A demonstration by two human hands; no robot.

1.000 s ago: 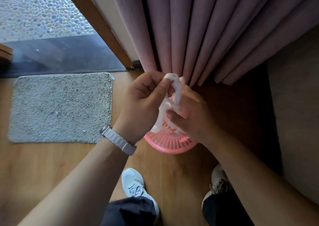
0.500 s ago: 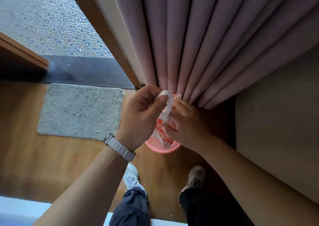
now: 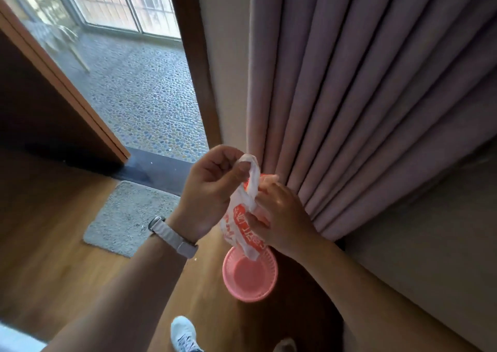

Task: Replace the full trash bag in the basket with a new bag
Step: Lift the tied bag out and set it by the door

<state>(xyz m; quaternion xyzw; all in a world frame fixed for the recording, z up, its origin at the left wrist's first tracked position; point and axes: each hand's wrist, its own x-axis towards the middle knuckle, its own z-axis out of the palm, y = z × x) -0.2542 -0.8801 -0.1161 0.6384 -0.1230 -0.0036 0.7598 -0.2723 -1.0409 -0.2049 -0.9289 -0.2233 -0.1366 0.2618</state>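
Note:
A small round pink basket stands on the wooden floor by the curtain, and its inside looks bare. Above it I hold a white plastic bag with red print, crumpled and hanging down so that its lower end reaches the basket's far rim. My left hand, with a watch on the wrist, pinches the bag's top between thumb and fingers. My right hand grips the bag's side just below and to the right.
Pink curtains hang close behind the basket. A grey mat lies to the left before an open doorway onto a pebble floor. A wooden door stands at the left. My shoe is near the bottom edge.
The view has tilted up and pulled back from the floor. The bag now hangs higher, clear of most of the basket, whose bare inside shows. Both hands keep their grip.

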